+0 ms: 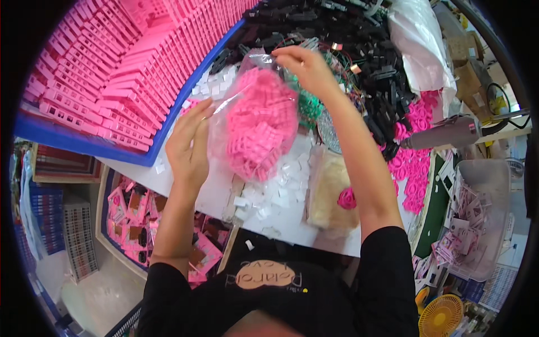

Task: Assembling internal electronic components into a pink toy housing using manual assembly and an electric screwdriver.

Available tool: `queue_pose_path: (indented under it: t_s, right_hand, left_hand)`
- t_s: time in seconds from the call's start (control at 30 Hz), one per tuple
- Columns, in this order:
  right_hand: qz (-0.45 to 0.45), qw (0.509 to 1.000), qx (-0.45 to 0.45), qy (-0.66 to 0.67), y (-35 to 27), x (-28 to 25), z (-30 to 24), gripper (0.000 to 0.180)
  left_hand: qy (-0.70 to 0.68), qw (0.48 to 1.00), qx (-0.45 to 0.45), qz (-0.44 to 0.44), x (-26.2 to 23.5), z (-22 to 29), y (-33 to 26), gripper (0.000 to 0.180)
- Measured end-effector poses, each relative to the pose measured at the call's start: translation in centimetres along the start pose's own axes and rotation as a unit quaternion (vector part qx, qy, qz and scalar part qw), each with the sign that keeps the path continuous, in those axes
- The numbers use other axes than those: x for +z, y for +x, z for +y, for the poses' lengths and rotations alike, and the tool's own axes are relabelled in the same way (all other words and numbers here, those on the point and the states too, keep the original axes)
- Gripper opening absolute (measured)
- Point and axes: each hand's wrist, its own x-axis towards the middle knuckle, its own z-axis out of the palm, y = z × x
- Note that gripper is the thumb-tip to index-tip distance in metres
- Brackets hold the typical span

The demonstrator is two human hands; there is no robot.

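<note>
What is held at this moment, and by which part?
A clear plastic bag of pink parts: the right hand pinches its top edge, the left hand steadies its left side.

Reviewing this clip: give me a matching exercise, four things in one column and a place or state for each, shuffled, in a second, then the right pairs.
Things:
1. clear bag of pink parts
2. blue tray
3. pile of black parts
4. yellow fan

Places or states:
A. on the floor, lower right corner
B. heaped at the far side of the table, top centre
C. held up between left hand and right hand
D. at the upper left, filled with rows of pink pieces

Pairs: 1-C, 2-D, 3-B, 4-A
</note>
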Motion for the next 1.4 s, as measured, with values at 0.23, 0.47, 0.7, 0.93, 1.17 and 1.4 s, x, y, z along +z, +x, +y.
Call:
queue_pose_path:
  t_s: [0.23, 0.47, 0.7, 0.93, 1.17, 1.4]
  right_hand:
    - [-0.021, 0.995, -0.023, -0.093, 1.7, 3.0, 0.5, 0.028]
    - [-0.022, 0.982, -0.058, -0.178, 3.2, 4.3, -2.7, 0.034]
    - [-0.03, 0.999, -0.029, 0.035, 0.7, 2.9, -3.8, 0.041]
    - [0.001, 0.995, 0.093, -0.044, -15.2, -6.0, -4.0, 0.026]
    - [0.105, 0.966, 0.177, -0.159, -31.5, -9.0, -4.1, 0.021]
    - [0.139, 0.952, 0.135, -0.238, -36.5, -7.1, -2.3, 0.035]
  left_hand:
    - [-0.127, 0.989, -0.016, 0.067, 1.7, -0.8, 2.4, 0.021]
    - [-0.133, 0.975, -0.141, 0.107, -1.3, -3.0, 0.2, 0.026]
    - [0.168, 0.957, -0.063, 0.227, -3.0, -6.8, -3.2, 0.035]
    - [0.168, 0.959, 0.123, -0.192, 5.4, 1.7, -6.0, 0.062]
    - [0.2, 0.917, 0.184, -0.292, 5.9, -3.8, -3.5, 0.069]
    - [0.11, 0.905, 0.235, -0.336, 11.0, 4.9, -7.4, 0.057]
